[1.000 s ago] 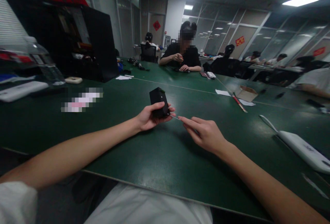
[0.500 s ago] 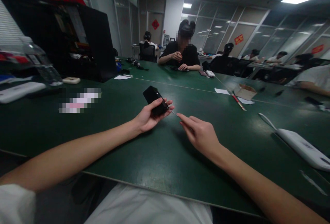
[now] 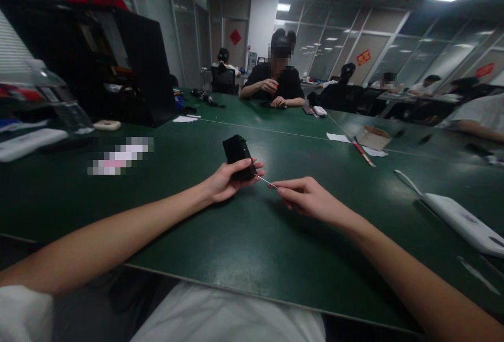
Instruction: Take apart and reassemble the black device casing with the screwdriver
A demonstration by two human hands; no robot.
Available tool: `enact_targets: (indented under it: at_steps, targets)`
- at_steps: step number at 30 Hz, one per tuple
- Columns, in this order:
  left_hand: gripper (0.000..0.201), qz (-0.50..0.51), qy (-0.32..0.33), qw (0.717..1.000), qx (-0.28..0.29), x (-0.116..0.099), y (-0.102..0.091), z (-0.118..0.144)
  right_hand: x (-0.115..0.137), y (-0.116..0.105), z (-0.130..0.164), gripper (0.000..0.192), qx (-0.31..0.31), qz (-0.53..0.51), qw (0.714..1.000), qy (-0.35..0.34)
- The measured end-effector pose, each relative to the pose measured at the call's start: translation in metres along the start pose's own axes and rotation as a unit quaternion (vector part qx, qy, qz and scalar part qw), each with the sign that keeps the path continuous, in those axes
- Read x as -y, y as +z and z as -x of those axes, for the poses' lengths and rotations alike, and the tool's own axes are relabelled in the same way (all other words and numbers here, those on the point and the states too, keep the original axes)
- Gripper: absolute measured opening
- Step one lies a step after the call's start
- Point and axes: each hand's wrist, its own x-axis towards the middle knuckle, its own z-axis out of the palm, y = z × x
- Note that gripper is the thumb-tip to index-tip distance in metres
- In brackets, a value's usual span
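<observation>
My left hand [image 3: 230, 180] is closed round a small black box-shaped device [image 3: 237, 154], thumb on its near face and fingertips showing past its right side. The box is held tilted above the green table [image 3: 220, 247]. My right hand [image 3: 305, 195] pinches a thin metal rod [image 3: 265, 180] between thumb and fingers. The rod's far tip meets the lower right corner of the box. Its near end is hidden in my fingers, so I cannot tell whether it has a handle.
A big black open case [image 3: 145, 69] and a plastic bottle [image 3: 59, 95] stand at left. At right lie a white power bank-like block [image 3: 462, 221], a red stick [image 3: 364, 154] and a small cardboard box [image 3: 373, 138]. A person [image 3: 271, 85] sits across the table.
My right hand has rolled over, its thumb now more to the front, and still pinches the rod. The black box has turned slightly more upright and shifted a little right in my left hand.
</observation>
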Motion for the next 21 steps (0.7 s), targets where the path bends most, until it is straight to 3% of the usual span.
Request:
enact_targets:
  at_steps: [3, 6, 8, 9, 12, 14, 15, 16, 18, 20, 21]
  targets:
    - [0.017, 0.037, 0.009, 0.999, -0.017, 0.002, 0.001, -0.002, -0.003, 0.008, -0.003, 0.051, 0.014, -0.172, 0.981, 0.087]
    - [0.016, 0.056, 0.018, 0.998, -0.025, 0.002, 0.001, -0.003, -0.004, 0.017, -0.005, 0.052, -0.014, -0.17, 0.983, 0.067]
    - [0.015, 0.058, 0.016, 0.998, -0.033, 0.001, 0.0, -0.004, -0.005, 0.021, -0.004, 0.044, -0.079, -0.02, 0.997, 0.0]
    - [0.015, 0.056, 0.014, 0.998, -0.038, 0.001, 0.0, -0.004, -0.005, 0.023, -0.003, 0.041, -0.117, 0.091, 0.988, -0.041]
    - [0.014, 0.05, 0.012, 0.997, -0.05, 0.001, 0.001, -0.004, -0.006, 0.023, 0.002, 0.04, -0.18, 0.398, 0.892, -0.117]
    - [0.013, 0.049, 0.017, 0.997, -0.051, 0.002, 0.002, -0.004, -0.005, 0.021, 0.004, 0.043, -0.177, 0.49, 0.846, -0.116]
    - [0.012, 0.048, 0.018, 0.998, -0.048, 0.002, 0.001, -0.004, -0.004, 0.02, 0.005, 0.043, -0.173, 0.497, 0.842, -0.115]
    - [0.012, 0.046, 0.018, 0.998, -0.044, 0.002, 0.001, -0.004, -0.003, 0.019, 0.005, 0.043, -0.168, 0.479, 0.854, -0.118]
    - [0.013, 0.037, 0.012, 0.999, -0.035, 0.002, -0.002, -0.005, -0.001, 0.017, 0.003, 0.04, -0.145, 0.364, 0.913, -0.112]
    - [0.015, 0.025, 0.003, 0.999, -0.024, 0.002, -0.005, -0.005, 0.0, 0.015, 0.0, 0.038, -0.092, 0.165, 0.98, -0.06]
    - [0.016, 0.022, 0.001, 1.0, -0.019, 0.002, -0.006, -0.006, -0.001, 0.015, -0.001, 0.038, -0.06, 0.053, 0.997, -0.015]
